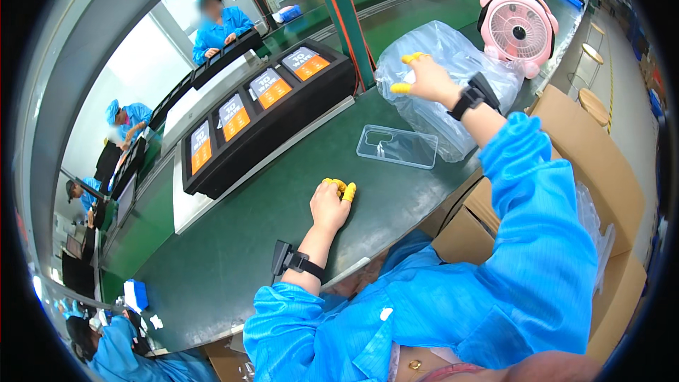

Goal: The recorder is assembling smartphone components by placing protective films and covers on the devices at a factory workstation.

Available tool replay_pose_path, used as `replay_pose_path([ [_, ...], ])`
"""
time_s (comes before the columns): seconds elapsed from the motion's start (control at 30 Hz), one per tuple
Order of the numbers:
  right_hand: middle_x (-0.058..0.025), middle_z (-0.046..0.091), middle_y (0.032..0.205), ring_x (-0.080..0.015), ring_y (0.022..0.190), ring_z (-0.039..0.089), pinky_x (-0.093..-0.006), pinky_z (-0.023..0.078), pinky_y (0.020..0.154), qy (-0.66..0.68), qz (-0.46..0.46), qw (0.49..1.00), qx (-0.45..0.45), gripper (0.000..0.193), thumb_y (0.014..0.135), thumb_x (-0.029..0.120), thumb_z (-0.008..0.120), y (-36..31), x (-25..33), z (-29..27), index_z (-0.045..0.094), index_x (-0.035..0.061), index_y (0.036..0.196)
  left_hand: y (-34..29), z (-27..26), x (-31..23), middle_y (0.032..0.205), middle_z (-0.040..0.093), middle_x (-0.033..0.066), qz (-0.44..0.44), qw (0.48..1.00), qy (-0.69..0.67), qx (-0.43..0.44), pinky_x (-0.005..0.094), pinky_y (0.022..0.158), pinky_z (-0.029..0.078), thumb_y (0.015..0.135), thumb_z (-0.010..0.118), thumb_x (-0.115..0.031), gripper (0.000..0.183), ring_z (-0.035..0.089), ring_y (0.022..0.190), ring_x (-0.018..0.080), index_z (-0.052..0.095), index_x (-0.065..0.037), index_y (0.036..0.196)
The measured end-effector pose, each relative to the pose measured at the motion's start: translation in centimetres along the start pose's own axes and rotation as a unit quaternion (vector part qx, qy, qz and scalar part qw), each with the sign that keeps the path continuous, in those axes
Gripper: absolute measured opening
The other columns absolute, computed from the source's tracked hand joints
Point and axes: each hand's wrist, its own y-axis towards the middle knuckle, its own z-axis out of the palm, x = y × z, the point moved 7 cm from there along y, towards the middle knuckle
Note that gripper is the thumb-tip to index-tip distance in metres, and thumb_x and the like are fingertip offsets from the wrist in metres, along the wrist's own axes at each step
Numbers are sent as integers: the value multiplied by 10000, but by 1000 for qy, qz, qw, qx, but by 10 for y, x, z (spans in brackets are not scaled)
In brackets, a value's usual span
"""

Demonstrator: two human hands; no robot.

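Green worktop (233,240) bears a clear phone case (396,146), factory hall around.

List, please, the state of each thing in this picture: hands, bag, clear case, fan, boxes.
left hand: fist closed, resting on the green table, empty.
right hand: fingers spread, on the plastic bag.
plastic bag: puffed up, crumpled, on the table.
clear case: lying flat, empty, untouched.
pink fan: upright; running or not, cannot tell.
cardboard box: open.
black trays: in a row.
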Motion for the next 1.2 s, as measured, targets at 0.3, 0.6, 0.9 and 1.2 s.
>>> replay_pose_path([
  [0.3, -162, 598, 758, -289, 750, 584, -398, 457, 605, 40, 218, 968, 118, 233, 782, 267, 491, 18, -42, 47, 598, 60, 786, 1, 0, -2, 820, 570, 170, -10, 1000, -18, 0, 380, 708, 433, 762, 563, -252, 248, 541, 799, 320, 597, -9, 797],
  [0.6, -152, 607, 747, -249, 701, 583, -337, 432, 616, 472, 218, 853, 50, 261, 787, 257, 527, 29, -53, 30, 600, 9, 820, 1, 2, 7, 814, 576, 182, -23, 1000, -8, 1, 385, 706, 433, 764, 563, -236, 245, 548, 785, 328, 592, 6, 782],
  [0.9, -175, 599, 805, -324, 734, 596, -431, 469, 657, -59, 273, 952, 129, 194, 777, 188, 470, -6, -132, 46, 566, 40, 858, 1, 3, 5, 802, 574, 189, -29, 1000, 3, -9, 382, 712, 434, 770, 557, -227, 237, 550, 769, 332, 589, 8, 780],
  [1.2, -50, 522, 822, -190, 859, 479, -314, 386, 707, -114, -129, 985, 13, 132, 711, 92, 484, 11, -50, 33, 560, 92, 819, 0, 3, 1, 798, 575, 192, -20, 999, -26, -16, 381, 691, 443, 765, 563, -215, 225, 553, 765, 336, 588, 8, 782],
])
